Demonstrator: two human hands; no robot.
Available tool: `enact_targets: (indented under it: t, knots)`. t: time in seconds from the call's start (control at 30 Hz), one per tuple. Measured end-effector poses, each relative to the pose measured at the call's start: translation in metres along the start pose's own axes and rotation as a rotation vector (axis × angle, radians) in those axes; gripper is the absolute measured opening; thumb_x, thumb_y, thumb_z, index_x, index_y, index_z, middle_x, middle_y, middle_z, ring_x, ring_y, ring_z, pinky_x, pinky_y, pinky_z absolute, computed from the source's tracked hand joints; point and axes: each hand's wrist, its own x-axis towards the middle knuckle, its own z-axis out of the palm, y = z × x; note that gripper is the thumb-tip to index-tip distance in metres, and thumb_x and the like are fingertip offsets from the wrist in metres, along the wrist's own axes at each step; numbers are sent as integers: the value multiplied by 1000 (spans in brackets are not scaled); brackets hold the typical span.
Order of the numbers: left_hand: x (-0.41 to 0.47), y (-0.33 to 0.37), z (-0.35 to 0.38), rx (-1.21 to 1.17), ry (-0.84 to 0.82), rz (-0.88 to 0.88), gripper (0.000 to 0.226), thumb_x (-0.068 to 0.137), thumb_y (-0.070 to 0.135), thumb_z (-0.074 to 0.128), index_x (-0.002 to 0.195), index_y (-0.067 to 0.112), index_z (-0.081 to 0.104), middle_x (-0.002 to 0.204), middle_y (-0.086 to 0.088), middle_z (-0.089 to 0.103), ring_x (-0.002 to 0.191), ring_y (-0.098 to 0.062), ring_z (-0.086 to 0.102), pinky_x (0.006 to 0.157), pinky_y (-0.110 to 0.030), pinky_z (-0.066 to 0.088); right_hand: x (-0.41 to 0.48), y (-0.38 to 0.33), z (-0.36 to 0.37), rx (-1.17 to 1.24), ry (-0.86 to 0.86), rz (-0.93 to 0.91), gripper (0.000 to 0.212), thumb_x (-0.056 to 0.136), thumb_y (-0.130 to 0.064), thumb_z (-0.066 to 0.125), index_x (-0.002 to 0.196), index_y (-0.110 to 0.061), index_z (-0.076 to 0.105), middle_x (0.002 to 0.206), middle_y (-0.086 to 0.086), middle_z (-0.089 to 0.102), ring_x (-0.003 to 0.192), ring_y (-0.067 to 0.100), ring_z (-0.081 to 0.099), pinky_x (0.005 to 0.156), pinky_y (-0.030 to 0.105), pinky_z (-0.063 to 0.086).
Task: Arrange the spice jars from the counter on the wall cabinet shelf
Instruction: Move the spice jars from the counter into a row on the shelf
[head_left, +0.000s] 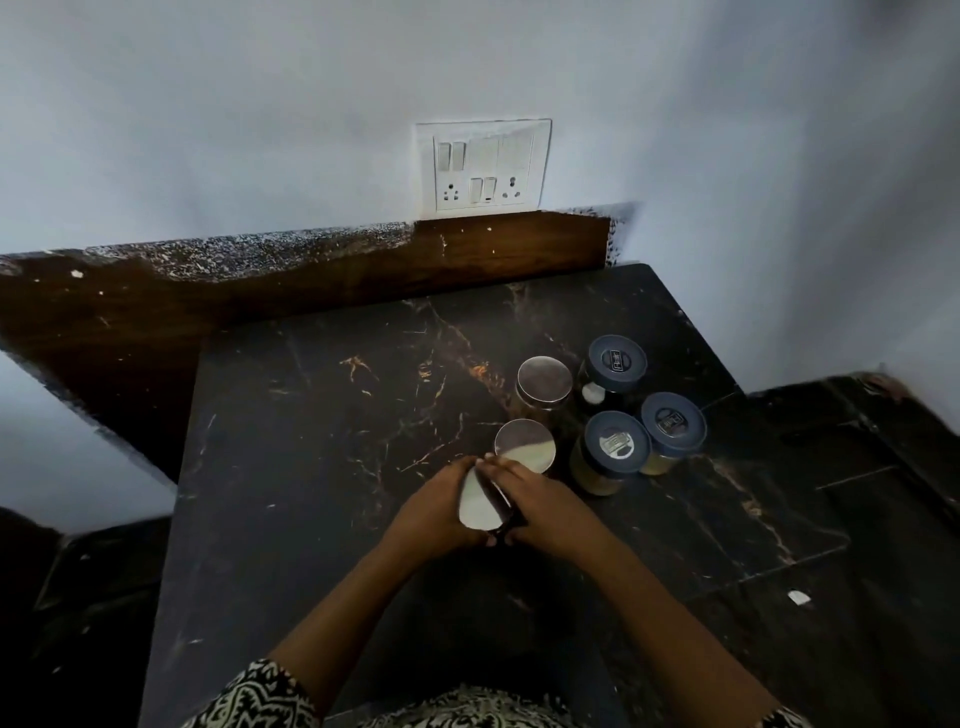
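Barely started: no jars shelved yet, cabinet out of view.
Both hands, left hand (439, 512) and right hand (540, 512), clasped one steel-lidded jar (480, 506); five more jars (613, 415) sat just behind it on the counter (311, 467).

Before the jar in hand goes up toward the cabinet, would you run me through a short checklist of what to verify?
1. Jar gripped on both sides: ok. The left hand and right hand close around the held jar.
2. Held jar's lid seated: cannot tell; the jar is tilted and mostly covered.
3. Lids on the waiting jars: ok. Two steel-lidded jars and three blue-lidded jars stand capped.
4. Clearance from neighbours: not ok. The nearest steel-lidded jar stands right against the fingertips.
5. Counter around the hands: ok.
6. Cabinet shelf ready: cannot tell; it is out of view.
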Motion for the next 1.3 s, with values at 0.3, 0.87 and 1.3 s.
enact_targets:
  t: [0.3, 0.87, 1.3]
  knots:
    - [-7, 20, -57, -132, 191, 157, 86, 60, 39, 86, 134, 22, 44, 124, 5, 57, 106, -8, 56, 90, -21, 49, 2, -13, -47, 292, 208, -66, 83, 77, -25, 75, 146, -23, 28, 140, 1, 42, 117, 5, 42, 99, 20, 39]
    - [-14, 166, -207, -631, 468, 436, 69, 63, 44, 75, 124, 16, 59, 111, 5, 69, 100, -10, 67, 85, -27, 54, -5, -52, -216, 885, 385, -296, 80, 76, -7, 73, 141, -32, 34, 125, -13, 56, 111, 3, 59, 89, 19, 52]
    - [3, 248, -199, -547, 602, 435, 74, 75, 43, 73, 137, 30, 36, 119, 7, 54, 95, -7, 60, 69, -18, 50, -3, -49, -276, 780, 793, -289, 90, 72, -26, 78, 142, -41, 24, 141, -10, 42, 114, 7, 50, 88, 21, 48]
